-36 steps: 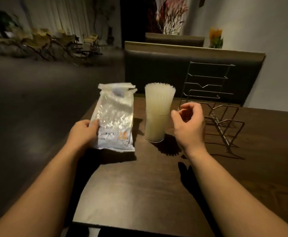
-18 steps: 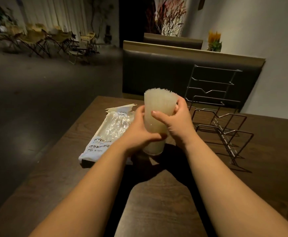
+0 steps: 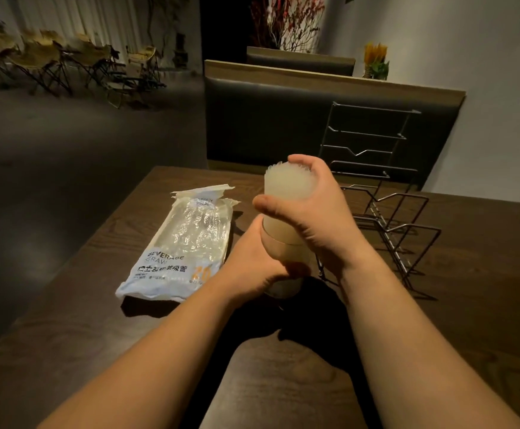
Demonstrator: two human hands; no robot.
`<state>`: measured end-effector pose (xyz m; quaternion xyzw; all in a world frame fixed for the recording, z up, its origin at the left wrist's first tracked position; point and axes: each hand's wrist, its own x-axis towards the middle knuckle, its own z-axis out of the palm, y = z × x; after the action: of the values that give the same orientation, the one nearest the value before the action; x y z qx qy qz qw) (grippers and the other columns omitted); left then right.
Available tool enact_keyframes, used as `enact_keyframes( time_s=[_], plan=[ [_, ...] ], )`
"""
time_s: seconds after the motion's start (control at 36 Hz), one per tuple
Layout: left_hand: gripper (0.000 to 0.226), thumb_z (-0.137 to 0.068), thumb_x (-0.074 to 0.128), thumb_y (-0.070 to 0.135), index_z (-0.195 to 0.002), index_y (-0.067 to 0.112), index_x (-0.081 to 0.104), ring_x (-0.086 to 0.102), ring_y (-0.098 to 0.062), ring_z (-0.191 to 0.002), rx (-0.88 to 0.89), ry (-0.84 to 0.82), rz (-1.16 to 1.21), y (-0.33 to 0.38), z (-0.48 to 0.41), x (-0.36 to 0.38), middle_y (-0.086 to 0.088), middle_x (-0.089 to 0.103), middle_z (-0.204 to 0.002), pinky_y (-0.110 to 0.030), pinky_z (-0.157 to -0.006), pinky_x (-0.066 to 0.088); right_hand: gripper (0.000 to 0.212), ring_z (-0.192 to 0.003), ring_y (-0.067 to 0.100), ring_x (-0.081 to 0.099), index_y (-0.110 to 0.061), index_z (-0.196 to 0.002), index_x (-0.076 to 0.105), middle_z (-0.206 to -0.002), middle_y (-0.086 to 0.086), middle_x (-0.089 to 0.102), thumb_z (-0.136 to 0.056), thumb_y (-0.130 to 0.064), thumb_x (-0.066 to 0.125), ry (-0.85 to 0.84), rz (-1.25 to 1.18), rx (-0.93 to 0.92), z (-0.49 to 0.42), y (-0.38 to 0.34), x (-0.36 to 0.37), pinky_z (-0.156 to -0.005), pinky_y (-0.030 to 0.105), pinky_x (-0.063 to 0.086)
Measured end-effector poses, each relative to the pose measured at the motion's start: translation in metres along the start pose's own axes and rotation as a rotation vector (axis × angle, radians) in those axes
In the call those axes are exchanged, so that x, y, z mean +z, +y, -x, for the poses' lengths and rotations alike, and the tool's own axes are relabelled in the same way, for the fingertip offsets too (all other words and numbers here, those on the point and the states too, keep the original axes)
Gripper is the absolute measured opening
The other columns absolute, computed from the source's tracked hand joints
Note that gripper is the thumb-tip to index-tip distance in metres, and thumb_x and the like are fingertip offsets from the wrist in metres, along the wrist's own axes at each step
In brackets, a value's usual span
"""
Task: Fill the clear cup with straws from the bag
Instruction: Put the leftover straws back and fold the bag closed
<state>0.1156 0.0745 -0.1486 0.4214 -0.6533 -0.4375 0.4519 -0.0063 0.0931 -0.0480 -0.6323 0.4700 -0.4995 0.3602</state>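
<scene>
Translucent straws [image 3: 286, 188] now pack the clear cup [image 3: 285, 258] on the table [image 3: 283, 382]: the left hand [image 3: 252, 264], off the bag [image 3: 187, 239], wraps the cup's base while the right hand [image 3: 311, 212], open a second ago, clasps the bundle, suggesting filling is nearly done.

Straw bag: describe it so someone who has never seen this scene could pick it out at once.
On the dark wooden table, look left of the two hands holding the clear cup of straws. The straw bag lies flat there, torn open at its far end. It is the only crinkly clear-and-white plastic pack, printed "BEVERAGE STRAW", unlike the bare wire rack on the right.
</scene>
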Motion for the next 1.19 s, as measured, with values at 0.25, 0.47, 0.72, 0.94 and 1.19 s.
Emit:
enact_keyframes(
  time_s=[0.25, 0.47, 0.72, 0.94, 1.19],
  plan=[
    [0.086, -0.069, 0.084, 0.033, -0.144, 0.024, 0.043, 0.057, 0.007, -0.122, 0.036, 0.042, 0.028, 0.012, 0.001, 0.013, 0.016, 0.063, -0.132, -0.009, -0.096, 0.045, 0.087, -0.112, 0.012, 0.05, -0.026, -0.136, 0.043, -0.125, -0.007, 0.048, -0.063, -0.034, 0.089, 0.161, 0.056, -0.037, 0.007, 0.005, 0.008, -0.094, 0.032, 0.049],
    [0.084, -0.064, 0.089, 0.002, -0.136, 0.019, 0.049, 0.068, -0.023, -0.114, -0.048, -0.053, 0.095, 0.006, 0.008, 0.002, -0.005, 0.069, -0.122, -0.053, -0.099, 0.054, 0.077, -0.115, 0.018, 0.055, -0.024, -0.131, 0.051, -0.128, 0.0, 0.052, -0.063, -0.02, 0.086, -0.209, -0.125, 0.022, -0.005, -0.001, -0.018, -0.084, 0.029, 0.055],
    [0.091, -0.055, 0.086, 0.006, -0.138, 0.013, 0.048, 0.069, -0.018, -0.113, -0.092, -0.189, 0.143, 0.007, 0.015, -0.003, -0.004, 0.073, -0.12, -0.038, -0.095, 0.056, 0.096, -0.127, 0.038, 0.051, -0.015, -0.134, 0.05, -0.139, 0.017, 0.052, -0.05, -0.036, 0.092, -0.489, -0.237, 0.129, -0.023, 0.003, -0.039, -0.103, 0.055, 0.044],
    [0.085, -0.061, 0.085, -0.001, -0.136, 0.021, 0.05, 0.067, -0.021, -0.117, -0.081, -0.119, 0.132, 0.007, 0.012, -0.001, -0.003, 0.071, -0.122, -0.052, -0.102, 0.052, 0.089, -0.118, 0.014, 0.059, -0.019, -0.139, 0.042, -0.13, 0.0, 0.061, -0.06, -0.029, 0.084, -0.168, -0.152, -0.008, -0.006, 0.01, -0.044, -0.097, 0.037, 0.053],
    [0.09, -0.053, 0.092, 0.01, -0.134, 0.012, 0.052, 0.07, -0.027, -0.113, -0.071, -0.027, 0.161, 0.005, 0.011, 0.01, -0.01, 0.073, -0.121, -0.055, -0.098, 0.055, 0.102, -0.13, 0.016, 0.043, -0.019, -0.148, 0.029, -0.146, 0.0, 0.043, -0.07, -0.085, 0.034, -0.074, 0.026, -0.01, 0.008, -0.007, -0.01, -0.107, 0.038, 0.035]
  ],
)
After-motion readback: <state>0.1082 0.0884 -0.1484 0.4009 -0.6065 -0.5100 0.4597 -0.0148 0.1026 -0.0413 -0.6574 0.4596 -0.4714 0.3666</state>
